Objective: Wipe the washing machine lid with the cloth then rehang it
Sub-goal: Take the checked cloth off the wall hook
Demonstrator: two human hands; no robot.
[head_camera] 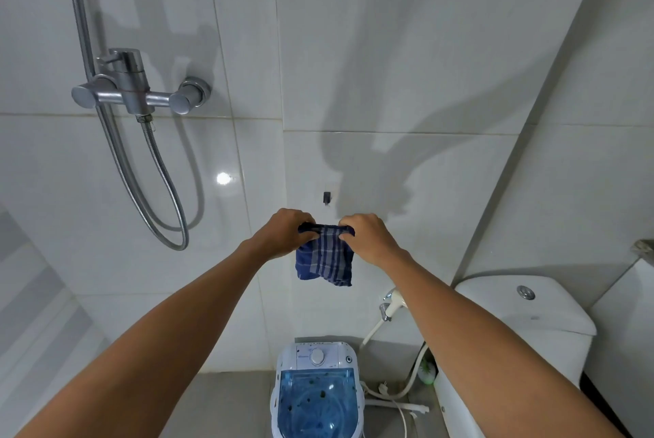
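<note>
While both arms reach up, the left hand (287, 229) and right hand (364, 234) pinch the cloth (325, 257) with curled fingers. It hangs just below the wall hook (326, 197), high above the washing machine (316, 391).

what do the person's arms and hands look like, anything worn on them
Both arms are bare from the bottom edge of the view up to the wrists, with no sleeves showing. The left hand and right hand wear no gloves. No watch, bracelet or ring is visible on either, though the fingers are partly hidden.
</note>
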